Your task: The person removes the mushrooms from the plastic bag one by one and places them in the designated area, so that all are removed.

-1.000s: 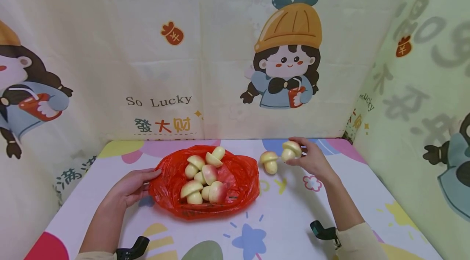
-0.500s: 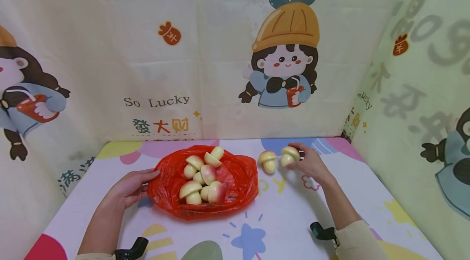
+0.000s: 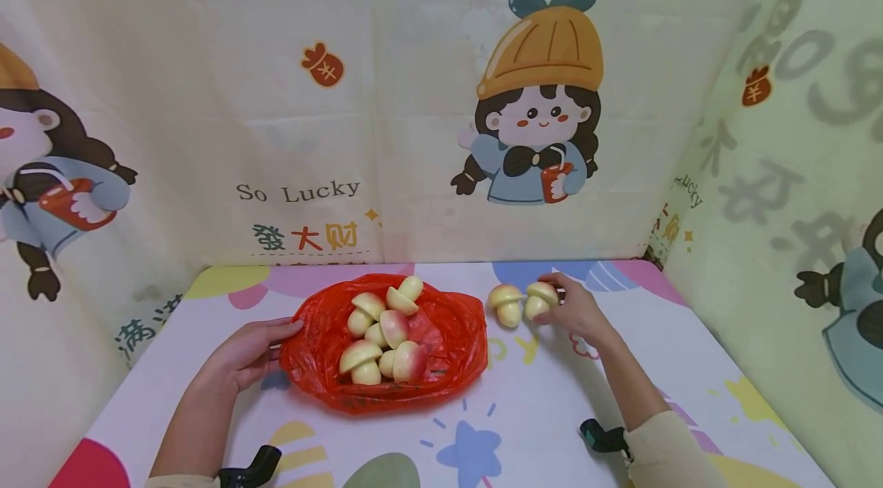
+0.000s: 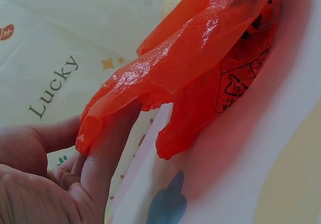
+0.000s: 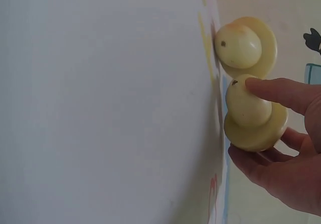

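Note:
A crinkled red plastic bag [image 3: 458,323] lies on the table with its mouth open and several cream toy mushrooms [image 3: 360,358] with pinkish caps inside. My left hand [image 3: 243,354] pinches the bag's left edge, the thin plastic [image 4: 150,73] lying between thumb and fingers in the left wrist view. To the right of the bag, my right hand [image 3: 581,316] holds a toy mushroom [image 5: 249,106], thumb on its stem and fingers round its cap. That mushroom is upright at table level, right beside another standing toy mushroom [image 3: 507,306].
The table [image 3: 531,411] wears a white cover with colourful printed shapes. Behind it hangs a cream curtain [image 3: 421,90] with cartoon prints, and another curtain side [image 3: 745,243] borders the right. Black wrist mounts [image 3: 250,466] sit on both forearms.
My right hand has lowered the toy mushroom and moved it slightly left, close against the standing one. The left hand and the bag stay in place.

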A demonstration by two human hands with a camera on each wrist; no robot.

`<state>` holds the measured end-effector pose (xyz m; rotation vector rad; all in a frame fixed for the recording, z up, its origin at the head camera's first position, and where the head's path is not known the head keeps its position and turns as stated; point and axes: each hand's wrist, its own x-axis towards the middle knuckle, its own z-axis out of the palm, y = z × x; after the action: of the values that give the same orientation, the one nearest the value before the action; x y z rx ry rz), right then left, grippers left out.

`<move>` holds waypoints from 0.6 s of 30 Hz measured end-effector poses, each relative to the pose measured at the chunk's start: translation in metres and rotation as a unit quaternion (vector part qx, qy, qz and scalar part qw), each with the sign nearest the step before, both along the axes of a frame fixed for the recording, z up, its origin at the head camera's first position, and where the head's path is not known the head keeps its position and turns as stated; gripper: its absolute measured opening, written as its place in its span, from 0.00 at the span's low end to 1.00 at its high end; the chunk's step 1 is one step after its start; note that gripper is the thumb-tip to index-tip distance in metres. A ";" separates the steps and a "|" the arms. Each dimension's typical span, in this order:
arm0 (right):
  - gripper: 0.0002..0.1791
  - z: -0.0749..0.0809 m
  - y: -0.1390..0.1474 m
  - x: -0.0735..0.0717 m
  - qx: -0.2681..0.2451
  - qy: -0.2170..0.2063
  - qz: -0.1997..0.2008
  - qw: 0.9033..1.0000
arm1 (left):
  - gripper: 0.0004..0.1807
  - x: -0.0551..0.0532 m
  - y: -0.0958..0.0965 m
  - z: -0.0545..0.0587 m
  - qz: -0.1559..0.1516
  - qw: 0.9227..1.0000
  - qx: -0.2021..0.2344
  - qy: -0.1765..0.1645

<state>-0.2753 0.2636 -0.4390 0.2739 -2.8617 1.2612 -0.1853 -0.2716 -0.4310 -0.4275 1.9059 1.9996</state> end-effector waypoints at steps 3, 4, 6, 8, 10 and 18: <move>0.41 -0.001 -0.002 0.000 -0.001 0.002 -0.001 1.000 | 0.39 0.000 0.000 0.000 0.000 1.000 -0.001 0.000; 0.41 -0.001 -0.003 0.000 -0.001 0.002 -0.003 1.000 | 0.39 0.000 0.000 0.000 0.001 1.000 -0.001 0.000; 0.42 -0.001 -0.004 0.000 0.000 0.001 -0.008 1.000 | 0.39 0.000 0.000 -0.001 0.000 1.000 -0.001 0.000; 0.42 0.000 -0.005 0.000 0.004 0.002 -0.009 1.000 | 0.39 0.000 0.000 -0.001 0.001 1.000 0.000 0.000; 0.42 0.000 -0.006 -0.001 0.009 0.004 -0.010 1.000 | 0.39 0.001 0.000 -0.001 0.002 1.000 -0.001 0.000; 0.44 0.001 -0.010 -0.001 0.028 -0.001 -0.010 1.000 | 0.39 0.001 0.001 0.001 0.004 1.000 -0.002 0.001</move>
<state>-0.2762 0.2533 -0.4381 0.2436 -2.8972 1.1815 -0.1841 -0.2702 -0.4298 -0.4351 1.9133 2.0025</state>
